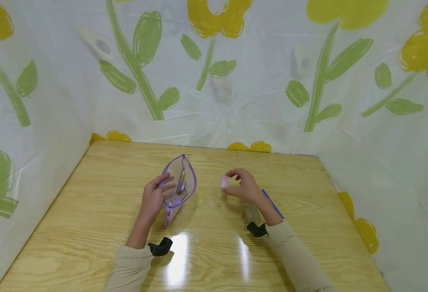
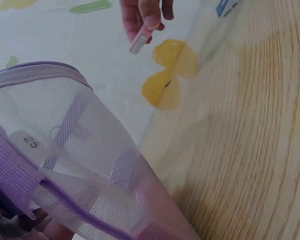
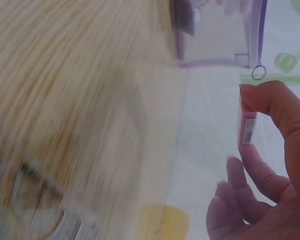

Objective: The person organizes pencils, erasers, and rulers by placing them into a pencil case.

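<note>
My left hand (image 1: 154, 198) holds a see-through mesh pencil pouch (image 1: 191, 178) with purple edging, its fingers over the left side of the rim. The pouch is unzipped and its mouth gapes upward. Inside lie a yellow pencil-like stick (image 1: 182, 175) and a purple item (image 1: 181, 186), among other small things. To the right of the pouch, my right hand (image 1: 246, 187) pinches a small pink block (image 1: 224, 181) between thumb and fingertip. A printed white label shows on the pink block (image 3: 248, 129) in the right wrist view; its exact kind is unclear.
A clear protractor (image 1: 251, 214) lies on the wooden table (image 1: 206, 259) below my right forearm. Beside it, a blue strip (image 1: 272, 203) is partly covered by that arm. White flowered sheeting (image 1: 265, 93) walls the table at the back and both sides.
</note>
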